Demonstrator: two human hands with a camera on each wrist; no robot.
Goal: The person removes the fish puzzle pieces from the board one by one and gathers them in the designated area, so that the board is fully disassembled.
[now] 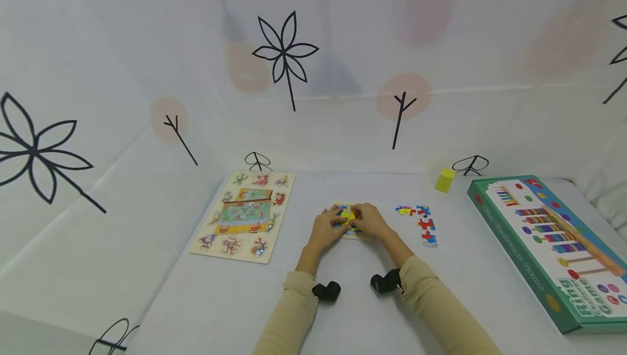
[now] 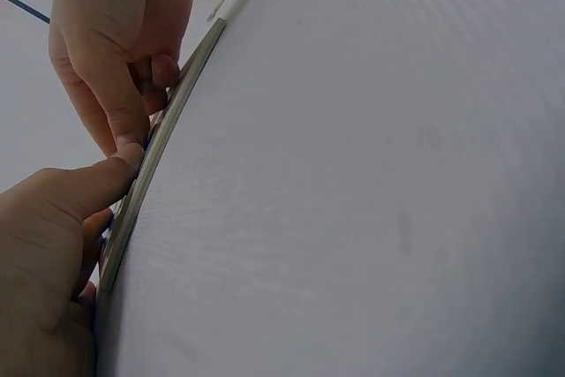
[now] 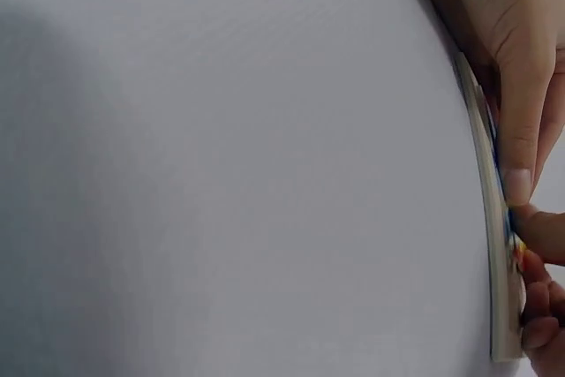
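We're touching a puzzle board (image 1: 357, 237) mid-frame, near edge running sideways, left hand (image 1: 325, 227), right hand (image 1: 371, 220), fingers half-curled, grip unclear

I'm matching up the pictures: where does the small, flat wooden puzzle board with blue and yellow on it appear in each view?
Head: puzzle board, below and slightly right of centre.
Left wrist: at left, a slanting edge-on strip.
Right wrist: far right, edge-on.
Shared landmark: left hand and right hand meeting at it.

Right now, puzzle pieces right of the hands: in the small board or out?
Out: puzzle pieces lie on the white table, apart from the small board.
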